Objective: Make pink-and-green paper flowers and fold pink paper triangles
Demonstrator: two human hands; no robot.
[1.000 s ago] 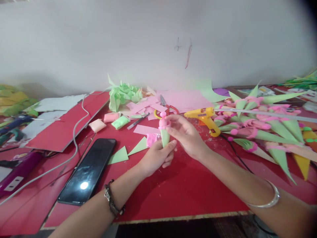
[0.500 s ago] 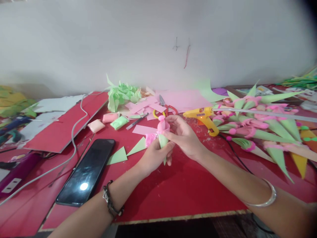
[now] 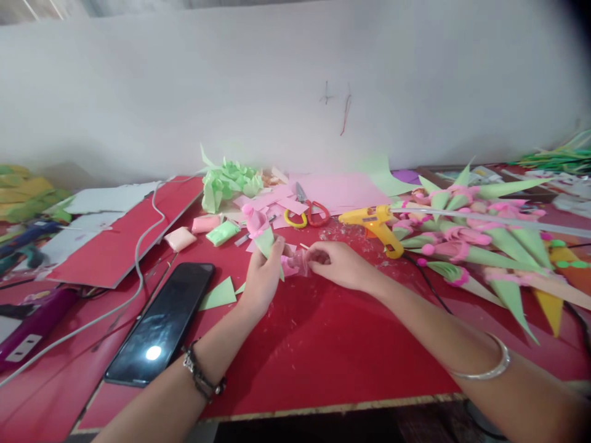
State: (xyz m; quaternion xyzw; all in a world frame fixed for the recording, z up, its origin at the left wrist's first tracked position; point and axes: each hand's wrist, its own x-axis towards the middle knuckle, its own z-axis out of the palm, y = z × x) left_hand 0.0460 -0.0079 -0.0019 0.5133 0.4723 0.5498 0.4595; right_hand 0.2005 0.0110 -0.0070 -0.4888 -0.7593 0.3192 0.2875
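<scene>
My left hand [image 3: 263,280] is closed round a small paper flower [image 3: 261,229], a green cone with pink folded paper and a pink ball at its tip. The flower leans to the left. My right hand [image 3: 340,263] pinches the clear wrapper of a small pink packet [image 3: 292,266] just right of my left hand. A thin pale sliver shows above the right fingertips; I cannot tell whether they touch it. Behind my hands lie scissors [image 3: 317,212] with red and yellow handles. A yellow glue gun [image 3: 376,226] rests beyond my right hand.
Several finished paper flowers [image 3: 498,237] are heaped on the right. To the left lie a black phone [image 3: 161,323], green paper pieces [image 3: 220,294] and a white cable [image 3: 137,246]. Small packets [image 3: 223,233], crumpled green paper [image 3: 228,184] and pink sheets [image 3: 341,189] are behind.
My left hand has moved left and away with the flower, which is now tilted. My right hand has let go of the flower and taken hold of the pink packet's wrapper.
</scene>
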